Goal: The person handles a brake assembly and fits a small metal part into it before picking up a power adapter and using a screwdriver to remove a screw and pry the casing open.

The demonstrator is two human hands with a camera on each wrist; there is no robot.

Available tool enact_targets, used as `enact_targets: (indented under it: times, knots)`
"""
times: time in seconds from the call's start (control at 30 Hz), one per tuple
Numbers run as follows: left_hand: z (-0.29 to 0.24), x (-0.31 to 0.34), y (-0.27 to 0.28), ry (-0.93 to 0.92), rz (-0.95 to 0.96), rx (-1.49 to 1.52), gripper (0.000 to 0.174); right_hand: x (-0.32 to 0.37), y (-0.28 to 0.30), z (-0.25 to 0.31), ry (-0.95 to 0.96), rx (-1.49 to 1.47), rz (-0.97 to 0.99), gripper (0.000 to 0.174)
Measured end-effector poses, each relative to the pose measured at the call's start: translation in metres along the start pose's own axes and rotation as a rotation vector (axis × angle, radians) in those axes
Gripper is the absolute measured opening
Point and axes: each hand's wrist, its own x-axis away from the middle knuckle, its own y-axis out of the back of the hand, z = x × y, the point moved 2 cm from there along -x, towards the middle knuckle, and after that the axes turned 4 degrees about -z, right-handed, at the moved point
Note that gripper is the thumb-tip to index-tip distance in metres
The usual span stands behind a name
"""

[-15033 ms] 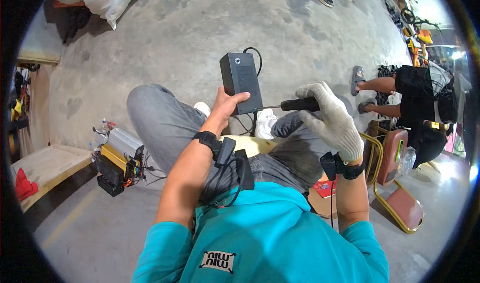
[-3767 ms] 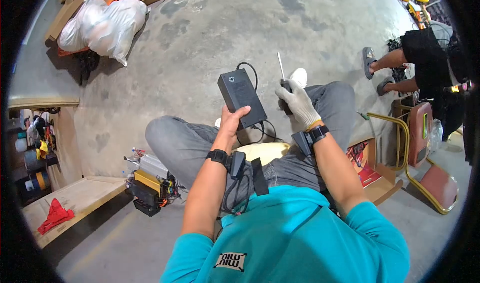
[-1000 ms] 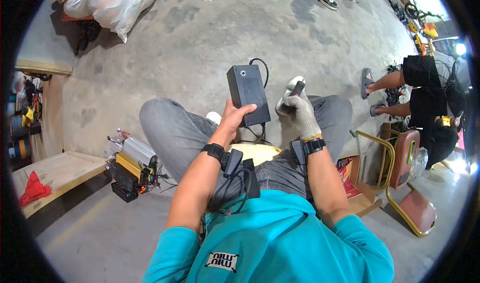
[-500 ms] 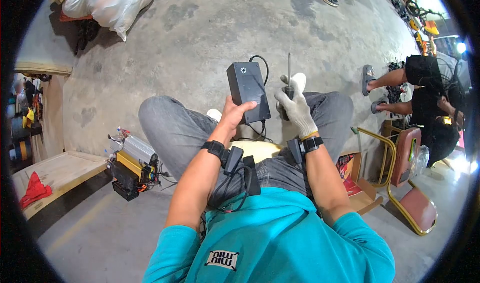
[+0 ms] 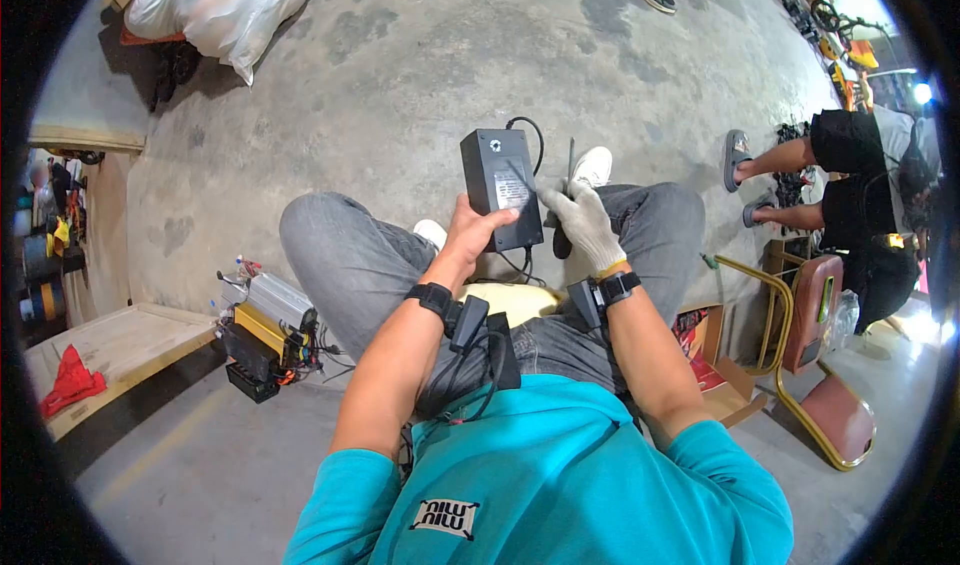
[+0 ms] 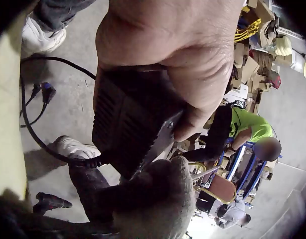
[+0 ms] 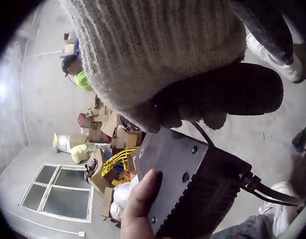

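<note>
My bare left hand (image 5: 470, 233) grips a black box-shaped power adapter (image 5: 492, 170) near its lower end, thumb across the label face. Screws show at the adapter's corners in the right wrist view, and a cord (image 7: 272, 195) leaves its end. My right hand (image 5: 585, 220), in a white knitted glove, holds a screwdriver (image 5: 572, 155) close beside the adapter's right side. The blade points up and away from me; the dark handle (image 7: 237, 92) lies in the palm. Gloved fingers overlap the adapter's edge in the left wrist view.
I sit with knees spread over a concrete floor. A metal-cased device with wires (image 5: 270, 310) stands at left beside a wooden board (image 5: 130, 340) with red cloth. An open carton (image 5: 725, 390) and a pink chair (image 5: 830, 415) are at right. Another person's legs (image 5: 780, 155) are nearby.
Fifteen seconds ago the screwdriver tip was at the adapter's lower right corner; now its blade points up. In the last half second my right hand has moved left, closer to the adapter.
</note>
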Motion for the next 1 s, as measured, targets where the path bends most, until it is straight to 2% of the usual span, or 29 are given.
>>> enact_targets:
  times: [0.03, 0.1, 0.2, 0.3, 0.43, 0.5, 0.57, 0.63, 0.67, 0.7, 0.73, 0.8, 0.83, 0.9, 0.93, 1.0]
  knots:
    - [0.000, 0.001, -0.001, 0.001, -0.001, 0.000, 0.068, -0.005, -0.003, -0.010, 0.000, 0.000, 0.001, 0.037]
    - [0.000, 0.005, -0.005, -0.011, -0.002, -0.025, 0.068, -0.012, -0.010, -0.020, 0.139, -0.113, -0.025, 0.049]
    - [-0.001, 0.008, -0.009, -0.016, 0.006, -0.084, 0.070, -0.005, -0.012, -0.006, 0.217, 0.009, -0.029, 0.044]
    - [0.001, 0.010, -0.015, -0.076, -0.009, -0.197, 0.072, -0.008, -0.016, -0.005, 0.179, 0.060, 0.080, 0.047]
    - [0.000, 0.009, -0.021, -0.159, 0.017, -0.318, 0.078, 0.000, -0.017, 0.003, 0.142, 0.122, 0.017, 0.055]
    - [0.000, 0.016, -0.024, -0.199, -0.061, -0.496, 0.080, -0.003, -0.021, -0.003, 0.194, 0.083, 0.011, 0.058]
    - [-0.002, 0.019, -0.027, -0.218, -0.039, -0.516, 0.082, 0.004, -0.021, 0.009, 0.134, 0.047, 0.014, 0.059]
    - [0.000, 0.019, -0.027, -0.273, -0.002, -0.520, 0.081, -0.002, -0.021, 0.003, 0.186, -0.012, 0.028, 0.057]
    - [0.004, 0.017, -0.024, -0.339, 0.087, -0.436, 0.077, -0.007, -0.020, -0.007, 0.164, -0.085, 0.045, 0.061]
    - [0.000, 0.018, -0.023, -0.339, 0.098, -0.447, 0.077, -0.010, -0.017, -0.008, 0.141, -0.156, 0.063, 0.064]
    - [-0.003, 0.018, -0.021, -0.244, 0.146, -0.358, 0.074, -0.013, -0.012, -0.011, 0.055, -0.193, 0.109, 0.060]
    - [-0.015, 0.022, -0.021, -0.096, 0.251, -0.212, 0.074, -0.012, -0.007, -0.010, 0.086, -0.253, 0.130, 0.058]
    - [-0.015, 0.019, -0.019, -0.095, 0.254, -0.212, 0.074, -0.010, -0.005, -0.006, 0.121, -0.307, 0.163, 0.056]
    - [-0.014, 0.015, -0.015, 0.024, 0.195, -0.260, 0.074, -0.002, 0.000, 0.005, 0.131, -0.324, 0.193, 0.053]
    - [-0.017, 0.020, -0.016, -0.015, 0.163, -0.242, 0.094, 0.004, 0.004, 0.012, 0.070, -0.298, 0.230, 0.053]
    - [-0.024, 0.024, -0.015, 0.048, 0.179, -0.212, 0.098, 0.008, 0.006, 0.012, 0.011, -0.234, 0.271, 0.053]
